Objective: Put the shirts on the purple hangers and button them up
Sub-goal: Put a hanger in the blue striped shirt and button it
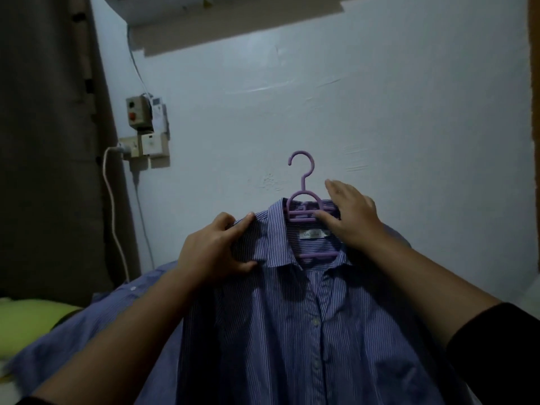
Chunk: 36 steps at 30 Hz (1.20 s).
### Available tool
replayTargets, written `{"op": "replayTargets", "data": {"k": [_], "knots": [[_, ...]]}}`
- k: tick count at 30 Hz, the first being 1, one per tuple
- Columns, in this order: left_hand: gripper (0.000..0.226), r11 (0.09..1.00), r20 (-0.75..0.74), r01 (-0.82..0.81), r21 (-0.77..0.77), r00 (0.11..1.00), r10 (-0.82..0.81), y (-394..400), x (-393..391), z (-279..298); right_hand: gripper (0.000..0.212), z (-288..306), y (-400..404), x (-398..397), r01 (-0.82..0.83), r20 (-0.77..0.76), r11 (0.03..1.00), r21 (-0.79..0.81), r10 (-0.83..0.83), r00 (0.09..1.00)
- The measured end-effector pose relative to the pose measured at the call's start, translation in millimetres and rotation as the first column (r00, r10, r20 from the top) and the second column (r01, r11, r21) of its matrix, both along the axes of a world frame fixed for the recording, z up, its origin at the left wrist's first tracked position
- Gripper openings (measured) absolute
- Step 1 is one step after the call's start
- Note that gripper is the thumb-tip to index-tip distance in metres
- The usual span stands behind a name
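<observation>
Shirt (292,331), striped and soft, hangs limp on the hanger (304,211) held up before the wall (380,112). Left hand (216,247) pinches the shoulder seam; right hand (350,217) lies flat on the collar and hanger. Light, floppy cloth: best taken at shoulders or collar.

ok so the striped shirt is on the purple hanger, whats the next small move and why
Probably bring both hands down to the top button: the striped shirt already sits on the purple hanger, yet the neck gapes open.
</observation>
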<state>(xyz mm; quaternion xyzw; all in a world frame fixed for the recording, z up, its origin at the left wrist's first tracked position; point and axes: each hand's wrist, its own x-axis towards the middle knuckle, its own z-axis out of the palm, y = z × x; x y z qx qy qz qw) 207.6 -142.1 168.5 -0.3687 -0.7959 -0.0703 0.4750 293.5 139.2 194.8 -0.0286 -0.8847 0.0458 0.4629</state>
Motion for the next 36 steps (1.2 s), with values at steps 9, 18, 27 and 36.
{"op": "replayTargets", "data": {"k": [9,18,27,36], "knots": [[0.098,0.954,0.237,-0.293,0.072,0.934,0.269,-67.3,-10.3,11.4,0.089,-42.9,-58.5,-77.7,-0.176,0.145,0.975,-0.138,0.196,0.97],[0.097,0.827,0.381,-0.537,0.167,0.809,0.448,-129.1,-58.7,3.5,0.087,-69.8,-151.6,-170.0,-0.324,0.27,0.896,-0.304,0.408,0.872],[0.098,0.672,0.54,-0.712,0.204,0.654,0.529,-202.8,-140.1,-43.7,0.085,-106.1,-234.8,-263.2,-0.355,0.402,0.868,-0.347,0.48,0.78],[0.06,0.475,0.502,-0.88,0.009,0.414,0.759,-254.9,-196.1,-128.6,0.082,-157.3,-288.0,-301.7,-0.392,0.54,0.866,-0.311,0.5,0.677]]}}
